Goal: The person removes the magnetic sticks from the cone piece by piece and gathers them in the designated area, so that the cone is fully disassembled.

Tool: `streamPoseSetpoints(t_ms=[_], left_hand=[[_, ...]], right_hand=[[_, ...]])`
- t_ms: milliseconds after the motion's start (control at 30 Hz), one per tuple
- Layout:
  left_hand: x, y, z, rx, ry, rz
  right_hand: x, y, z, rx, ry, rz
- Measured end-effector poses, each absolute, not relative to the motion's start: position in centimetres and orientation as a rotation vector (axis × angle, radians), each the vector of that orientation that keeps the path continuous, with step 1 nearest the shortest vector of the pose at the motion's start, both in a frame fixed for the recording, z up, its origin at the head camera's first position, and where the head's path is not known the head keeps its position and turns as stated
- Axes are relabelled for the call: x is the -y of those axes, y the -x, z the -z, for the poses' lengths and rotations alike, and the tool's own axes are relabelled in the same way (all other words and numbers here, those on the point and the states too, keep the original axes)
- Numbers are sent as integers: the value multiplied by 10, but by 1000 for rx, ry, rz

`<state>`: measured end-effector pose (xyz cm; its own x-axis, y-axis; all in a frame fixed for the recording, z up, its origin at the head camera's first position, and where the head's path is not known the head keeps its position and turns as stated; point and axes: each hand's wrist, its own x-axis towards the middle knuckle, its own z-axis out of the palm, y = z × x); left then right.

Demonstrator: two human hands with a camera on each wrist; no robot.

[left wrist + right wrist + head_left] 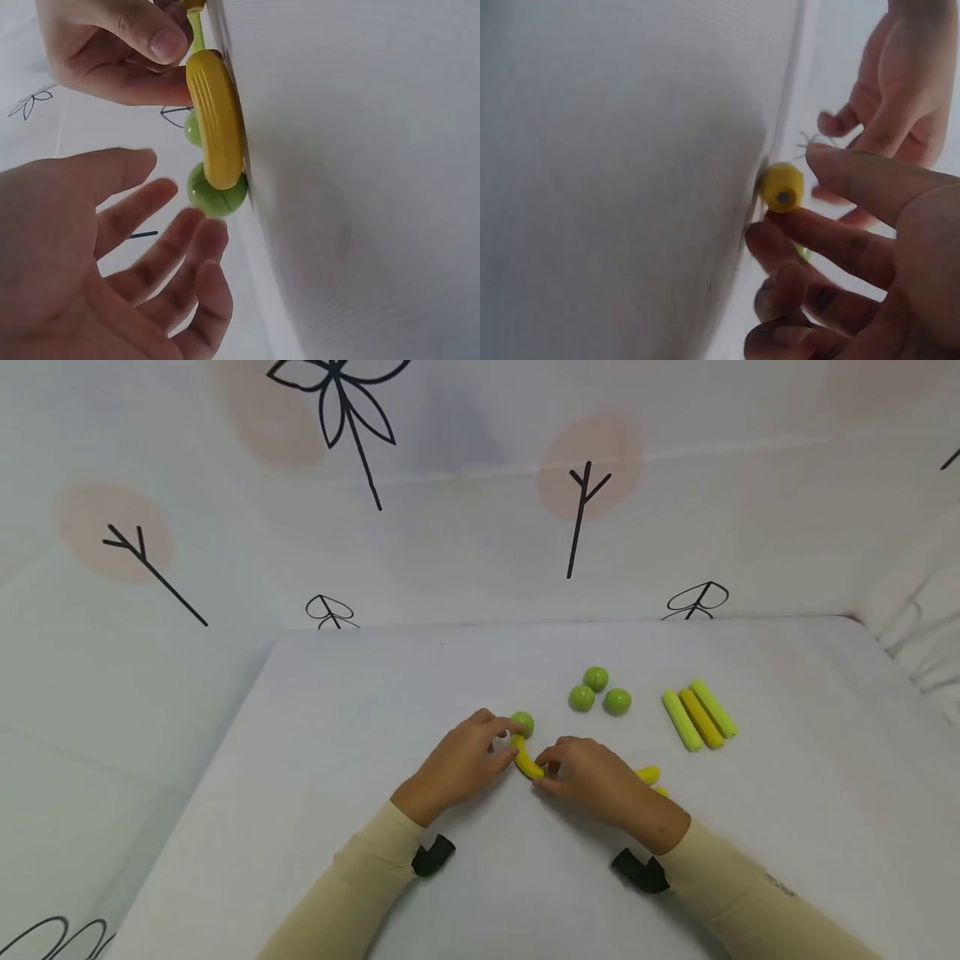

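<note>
A small yellow toy banana point(528, 762) lies on the white table between the two hands. My right hand point(592, 781) pinches its near end, thumb and index finger at its sides in the right wrist view. At the far end of the banana, a round green toy fruit point(522, 723) with a seam sits right behind it. My left hand point(465, 764) is beside the banana and the green fruit, its fingers loosely spread and bent. The left wrist view shows the left fingertips point(214, 232) just below the green fruit, with nothing in the palm.
Three more green toy fruits point(596, 678) sit together farther back. To their right, two light green sticks point(682, 720) flank a yellow stick point(701, 718). Another yellow piece point(648, 774) shows partly behind the right hand. White patterned cloth point(480, 543) hangs behind the table.
</note>
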<state>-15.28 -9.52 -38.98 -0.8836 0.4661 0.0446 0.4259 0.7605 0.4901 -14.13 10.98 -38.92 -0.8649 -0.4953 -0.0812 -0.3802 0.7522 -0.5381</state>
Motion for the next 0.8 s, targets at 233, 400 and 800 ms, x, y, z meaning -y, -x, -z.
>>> streamPoseSetpoints(t_ms=[233,400,800], left_hand=[[92,154,391,-2873,-698,-635],[90,154,390,-2830,-728,-570],[92,151,392,-2859,-811,-557]], right_hand=[[-106,141,393,-2731,742,780],[-111,139,390,-2741,790,718],[-117,135,382,-2682,725,697]])
